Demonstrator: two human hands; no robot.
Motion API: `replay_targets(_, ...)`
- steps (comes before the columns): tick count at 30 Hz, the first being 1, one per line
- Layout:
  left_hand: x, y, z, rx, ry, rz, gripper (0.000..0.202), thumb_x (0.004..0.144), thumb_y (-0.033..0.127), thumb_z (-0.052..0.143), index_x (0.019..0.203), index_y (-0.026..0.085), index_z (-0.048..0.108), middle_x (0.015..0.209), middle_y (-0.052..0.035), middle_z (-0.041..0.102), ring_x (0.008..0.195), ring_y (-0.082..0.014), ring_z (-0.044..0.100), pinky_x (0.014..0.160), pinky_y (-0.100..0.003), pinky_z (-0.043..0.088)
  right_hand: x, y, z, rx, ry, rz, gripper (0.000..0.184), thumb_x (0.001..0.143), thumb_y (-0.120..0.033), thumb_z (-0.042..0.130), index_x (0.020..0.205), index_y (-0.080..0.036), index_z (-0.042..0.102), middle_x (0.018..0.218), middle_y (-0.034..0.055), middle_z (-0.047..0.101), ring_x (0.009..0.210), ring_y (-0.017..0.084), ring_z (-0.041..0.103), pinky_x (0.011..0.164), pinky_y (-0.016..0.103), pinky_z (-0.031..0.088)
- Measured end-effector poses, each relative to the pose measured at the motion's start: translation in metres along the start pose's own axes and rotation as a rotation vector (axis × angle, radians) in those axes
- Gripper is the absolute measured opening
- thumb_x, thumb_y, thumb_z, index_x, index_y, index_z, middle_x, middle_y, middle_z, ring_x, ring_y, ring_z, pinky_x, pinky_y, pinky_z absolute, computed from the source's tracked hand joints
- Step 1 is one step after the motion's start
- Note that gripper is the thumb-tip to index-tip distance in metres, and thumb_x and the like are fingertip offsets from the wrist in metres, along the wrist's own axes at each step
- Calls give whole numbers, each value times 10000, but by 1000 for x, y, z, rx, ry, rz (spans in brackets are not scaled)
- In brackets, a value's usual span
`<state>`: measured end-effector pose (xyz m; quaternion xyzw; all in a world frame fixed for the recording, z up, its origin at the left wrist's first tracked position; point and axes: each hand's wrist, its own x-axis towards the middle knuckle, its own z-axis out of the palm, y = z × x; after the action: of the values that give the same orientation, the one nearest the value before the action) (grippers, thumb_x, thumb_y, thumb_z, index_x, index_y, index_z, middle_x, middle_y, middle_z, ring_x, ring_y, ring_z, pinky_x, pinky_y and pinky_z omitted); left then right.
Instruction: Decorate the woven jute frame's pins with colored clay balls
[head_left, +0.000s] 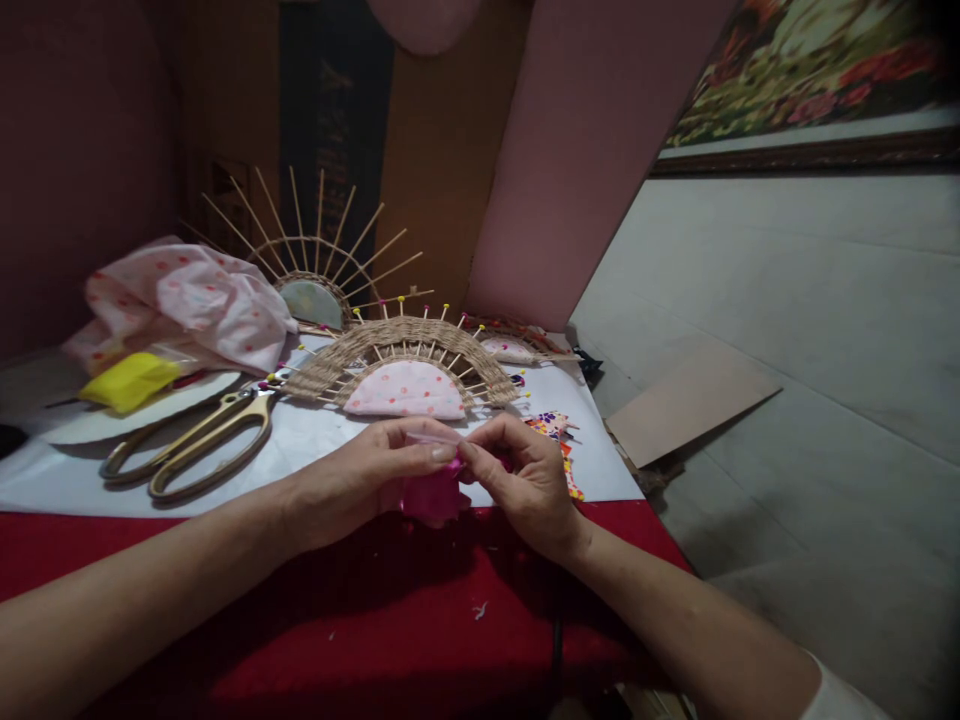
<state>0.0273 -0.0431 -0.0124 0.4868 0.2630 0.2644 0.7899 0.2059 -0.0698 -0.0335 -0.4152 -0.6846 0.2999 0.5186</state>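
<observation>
My left hand (pixel 367 475) and my right hand (pixel 525 480) meet over the front of the table, both pinched on a bright pink crumpled piece of material (pixel 435 495). A thin pale strip (pixel 435 437) runs between the fingertips above it. Just behind the hands lies a half-round woven fan shape (pixel 405 350) with pin-tipped sticks and a pink spotted fabric pad (pixel 405 392) at its centre.
Large brass-handled scissors (pixel 195 435) lie to the left on white paper (pixel 315 450). Spotted cloth (pixel 187 300), a yellow item (pixel 131 380), another stick-and-weave frame (pixel 315 270) and a third woven piece (pixel 517 345) sit behind. A red tablecloth (pixel 375 620) covers the front; cardboard (pixel 690 395) lies on the floor to the right.
</observation>
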Motion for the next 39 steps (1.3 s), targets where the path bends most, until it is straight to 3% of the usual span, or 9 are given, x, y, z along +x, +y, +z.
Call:
replay_targets(4,1,-2,-2,9,-48,-8,233,805,280,646,1015,180,644,961,-86,664,753,-187,655,632,-297,532,0,0,0,22,2,19,211,839,-362,600,761,-166,584,625,2,593,561,117,561,528,246,455)
replay_targets(11,2,-4,-1,56,23,46,211,815,240,621,1011,169,647,791,-61,672,670,-163,632,614,-296,539,2,0,-1,32,-19,-10,175,855,-341,578,795,-177,570,628,-16,572,550,98,531,515,228,428)
replay_targets(16,1,-5,-1,89,31,86,174,803,234,634,956,152,648,801,-60,663,655,-160,636,600,-292,540,3,-1,0,68,-90,3,168,853,-326,580,792,-170,576,642,-3,615,577,108,567,556,242,450)
replay_targets(28,1,-6,0,131,20,131,156,785,216,655,930,163,632,685,-19,648,606,-136,619,592,-262,530,2,1,0,-74,-72,-31,149,827,-290,605,748,-164,614,657,11,617,587,117,547,559,250,451)
replay_targets(36,1,-5,2,137,84,109,194,795,289,668,933,166,611,815,-31,665,704,-146,647,670,-282,546,1,1,0,-75,-50,-44,121,815,-261,614,732,-175,593,646,-8,592,567,103,526,532,231,433)
replay_targets(39,2,-7,0,130,84,136,166,829,306,630,895,159,590,778,-19,651,696,-131,644,637,-234,528,1,0,1,-51,-59,-43,103,816,-243,618,741,-177,594,645,-18,597,557,92,525,521,216,426)
